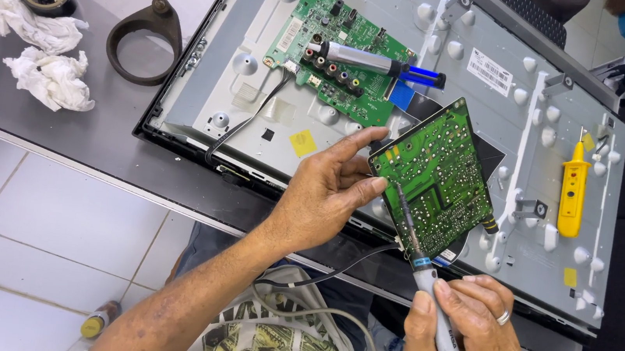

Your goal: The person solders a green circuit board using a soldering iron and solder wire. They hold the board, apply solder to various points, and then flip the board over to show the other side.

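Nearest the camera, the right hand [467, 334] has its fingers closed around a grey soldering iron [433, 291], whose tip touches the underside of a green circuit board [438, 174]. That board is tilted up over the metal back of a flat-screen panel [493, 102] on the tabletop [60, 115]. Holding its left edge, the left hand [321, 200] pinches the board between thumb and fingers. Further off lie a second green board [335, 45], a yellow tester [573, 189], a coil stand [149, 24] and crumpled tissues [49, 79].
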